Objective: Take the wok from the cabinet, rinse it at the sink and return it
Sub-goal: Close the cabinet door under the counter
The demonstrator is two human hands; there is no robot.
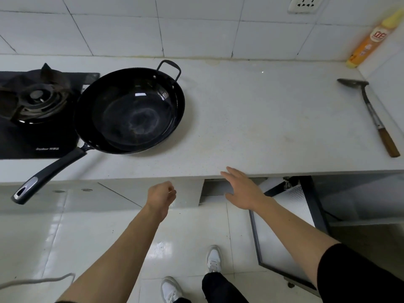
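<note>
A white-tiled wall [196, 29] runs across the top of the frame, with a socket [303, 4] at upper right. A pale speckled countertop [262, 117] spans the middle; glossy white floor tiles [87, 237] fill the bottom.

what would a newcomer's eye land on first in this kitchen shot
The big black wok sits on the white countertop, beside the gas burner at the left, its long handle jutting over the counter edge. Below that edge, the person's right hand is held out with straight fingers near an open cabinet door, the left hand curled beside it.
</note>
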